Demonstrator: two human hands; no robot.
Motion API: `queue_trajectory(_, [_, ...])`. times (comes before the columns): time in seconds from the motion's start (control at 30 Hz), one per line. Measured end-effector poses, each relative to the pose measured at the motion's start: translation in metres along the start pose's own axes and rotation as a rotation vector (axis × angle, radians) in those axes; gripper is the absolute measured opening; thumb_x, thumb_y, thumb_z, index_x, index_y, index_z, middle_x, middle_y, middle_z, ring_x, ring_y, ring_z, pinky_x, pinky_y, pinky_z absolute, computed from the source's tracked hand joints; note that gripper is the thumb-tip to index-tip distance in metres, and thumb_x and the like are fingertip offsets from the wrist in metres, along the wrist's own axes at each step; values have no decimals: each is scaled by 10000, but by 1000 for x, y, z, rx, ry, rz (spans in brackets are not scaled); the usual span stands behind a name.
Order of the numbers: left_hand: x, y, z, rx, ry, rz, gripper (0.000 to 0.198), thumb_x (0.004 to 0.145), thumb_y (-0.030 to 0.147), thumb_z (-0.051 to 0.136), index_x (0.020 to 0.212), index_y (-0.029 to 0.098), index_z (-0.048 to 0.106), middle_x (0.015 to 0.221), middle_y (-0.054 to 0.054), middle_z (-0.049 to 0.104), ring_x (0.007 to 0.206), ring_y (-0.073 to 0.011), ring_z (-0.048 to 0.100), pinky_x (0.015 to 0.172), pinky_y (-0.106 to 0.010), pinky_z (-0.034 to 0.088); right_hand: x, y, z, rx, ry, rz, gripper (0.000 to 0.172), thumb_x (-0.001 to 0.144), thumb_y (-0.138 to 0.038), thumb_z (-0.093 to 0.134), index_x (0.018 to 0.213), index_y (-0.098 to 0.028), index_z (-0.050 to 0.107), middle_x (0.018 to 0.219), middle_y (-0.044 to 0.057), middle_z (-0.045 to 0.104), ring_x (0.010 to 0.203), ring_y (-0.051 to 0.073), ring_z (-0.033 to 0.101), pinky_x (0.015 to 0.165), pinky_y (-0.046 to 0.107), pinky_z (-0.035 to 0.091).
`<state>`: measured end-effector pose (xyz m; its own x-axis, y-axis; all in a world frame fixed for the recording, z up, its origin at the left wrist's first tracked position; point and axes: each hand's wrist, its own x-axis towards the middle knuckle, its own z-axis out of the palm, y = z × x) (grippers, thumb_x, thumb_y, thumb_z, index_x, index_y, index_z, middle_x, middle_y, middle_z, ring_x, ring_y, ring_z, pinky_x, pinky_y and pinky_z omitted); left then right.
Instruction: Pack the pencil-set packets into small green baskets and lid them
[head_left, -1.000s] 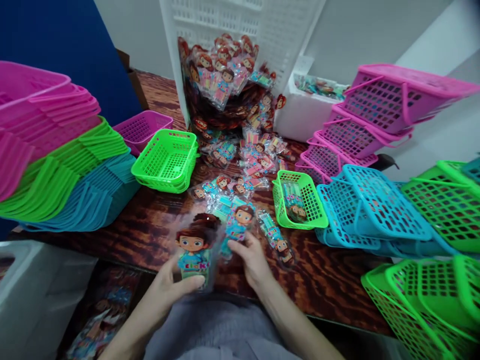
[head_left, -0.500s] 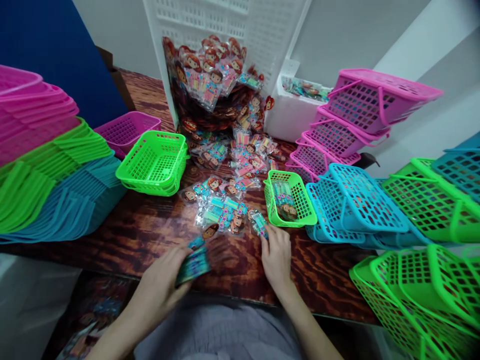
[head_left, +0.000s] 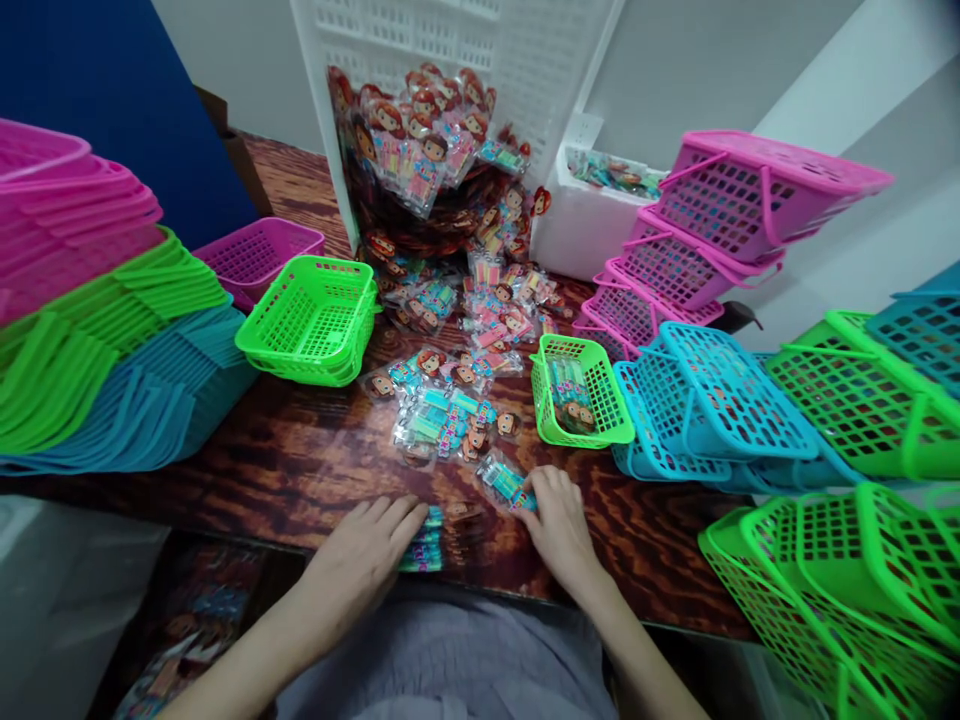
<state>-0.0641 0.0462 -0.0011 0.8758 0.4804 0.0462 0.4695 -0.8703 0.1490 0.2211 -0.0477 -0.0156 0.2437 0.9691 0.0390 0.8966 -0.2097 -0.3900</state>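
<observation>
My left hand (head_left: 360,555) lies on a small stack of toy packets (head_left: 426,540) at the near edge of the wooden table (head_left: 285,470), its fingers wrapped round them. At the right, my right hand (head_left: 559,520) pinches one clear packet with a doll-head toy (head_left: 504,482) that lies on the table. More loose packets (head_left: 442,415) are scattered just beyond both hands. A small green basket (head_left: 579,392) with a few packets inside stands to the right of that scatter.
A white crate (head_left: 450,60) spills a heap of packets at the back. Empty green basket (head_left: 311,320) and purple basket (head_left: 259,255) stand left of centre. Nested pink, green and blue baskets pile up at left (head_left: 97,340) and right (head_left: 750,400).
My left hand lowered its packets from chest height onto the table's near edge. My right hand moved right, took one loose packet and is drawing it nearer.
</observation>
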Motion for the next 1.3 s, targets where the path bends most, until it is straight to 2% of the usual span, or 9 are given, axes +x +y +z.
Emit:
queue_trajectory(0.1, [-2,2,-1,-18,-24,-19,626,746,2,483,1345,174,539,1294,-122,603,1096,-266,577,956,-399,444,2,-2,-2,38,56,19,342,831,-104,573,1155,-205,539,1060,86,617,1006,261,555,873,415,448])
queue_trajectory(0.27, [-4,4,-2,-43,-70,-15,641,743,-16,482,1351,177,535,1272,-107,618,1075,-257,579,955,-402,443,-7,8,-18,85,-100,30,162,809,-92,571,896,-229,581,1027,60,622,1019,245,577,857,372,469])
queue_trajectory(0.43, [-5,3,-2,-52,6,7,642,783,-30,439,1401,138,482,1277,-116,625,1096,-232,579,989,-382,423,-8,17,-13,-111,-73,87,491,734,-94,632,1206,-210,559,1152,110,626,1098,299,562,888,423,443])
queue_trajectory(0.57, [-4,4,-3,-48,-9,18,603,814,-20,449,1394,144,486,1267,-110,624,1110,-226,577,1004,-383,411,0,14,-15,46,-253,124,242,704,-102,621,908,-223,573,865,-1,611,855,205,600,766,308,441])
queue_trajectory(0.63, [-5,5,-3,-53,-29,33,580,823,0,468,1383,146,492,1277,-115,614,1123,-234,569,1004,-394,409,1,7,-19,152,-236,79,176,733,-110,600,848,-226,535,873,-11,591,833,182,600,748,284,451])
queue_trajectory(0.8, [-5,7,-1,-29,-50,52,546,860,46,498,1397,141,468,1320,-131,584,1138,-255,553,1013,-417,397,-8,-22,-16,73,-67,-117,297,871,-64,459,1100,-218,567,1052,61,614,1001,229,600,870,354,482])
queue_trajectory(1.03, [2,9,-1,-34,-16,138,417,920,155,552,1335,174,510,1419,-129,531,1257,-276,515,1066,-425,378,-4,-49,-4,2,-119,-235,306,904,-33,443,1115,-194,595,1002,77,643,969,239,610,847,371,515])
queue_trajectory(1.17, [7,13,1,12,135,223,303,911,196,599,1211,168,562,1628,-177,213,1492,-354,213,1194,-571,154,9,-72,2,175,-204,-313,384,834,21,464,1099,-194,639,1099,87,669,1060,222,615,925,354,498])
queue_trajectory(1.3, [6,13,4,7,78,217,354,911,206,602,1255,173,522,1561,-210,329,1402,-331,375,1184,-556,198,40,-71,0,488,-523,-337,250,860,-99,549,1018,-202,714,1030,48,726,983,205,660,892,312,499])
